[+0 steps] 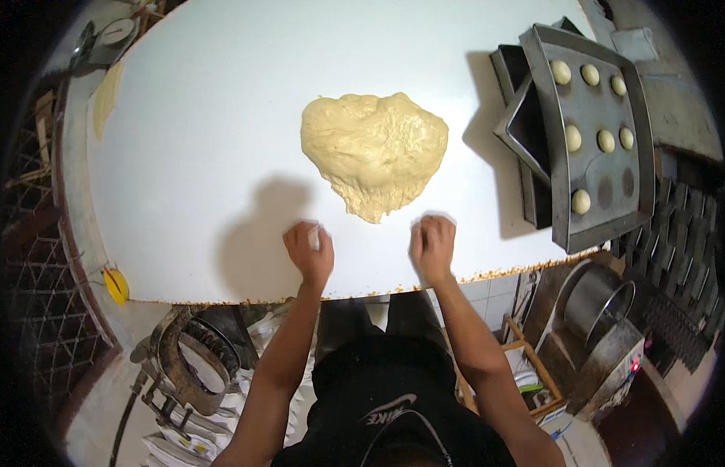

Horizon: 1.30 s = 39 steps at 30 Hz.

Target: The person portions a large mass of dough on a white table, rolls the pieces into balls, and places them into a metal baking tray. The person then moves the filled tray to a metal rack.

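A large, soft mound of pale yellow dough [377, 149] lies on the white tabletop [193, 146], its ragged lower edge pointing towards me. Below and left of that edge is my left hand [310, 248], fingers curled, near the front of the table. My right hand [434, 245] is curled in the same way, below and right of the dough. Neither hand touches the dough. Whether anything lies inside the curled fingers cannot be told. Several round dough balls [606, 141] sit in a metal baking tray [646, 146] at the right.
Other dark metal pans [523, 128] are stacked crookedly under the tray. A dial scale [116, 32] stands at the far left. A yellow round object [115, 285] is at the table's left front corner. On the lower right stands a machine with a metal bowl [593, 300].
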Each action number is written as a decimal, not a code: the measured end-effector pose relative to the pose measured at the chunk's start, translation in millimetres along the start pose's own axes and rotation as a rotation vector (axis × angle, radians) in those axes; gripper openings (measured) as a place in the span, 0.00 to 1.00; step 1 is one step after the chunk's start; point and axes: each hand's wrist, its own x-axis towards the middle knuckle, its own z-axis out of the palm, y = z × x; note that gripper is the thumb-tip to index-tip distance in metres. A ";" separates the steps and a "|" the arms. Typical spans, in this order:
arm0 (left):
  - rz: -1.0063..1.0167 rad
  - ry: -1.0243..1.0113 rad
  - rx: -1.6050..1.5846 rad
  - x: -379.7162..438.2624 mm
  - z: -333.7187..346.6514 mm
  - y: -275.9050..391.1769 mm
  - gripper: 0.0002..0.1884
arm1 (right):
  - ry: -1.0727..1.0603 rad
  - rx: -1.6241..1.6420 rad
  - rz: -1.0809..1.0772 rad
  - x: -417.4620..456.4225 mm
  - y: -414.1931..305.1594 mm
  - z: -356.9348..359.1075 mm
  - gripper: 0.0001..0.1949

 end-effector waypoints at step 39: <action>0.317 -0.582 -0.357 -11.8 -53.2 -18.5 0.09 | -1.355 0.170 0.036 15.9 -65.8 -74.6 0.12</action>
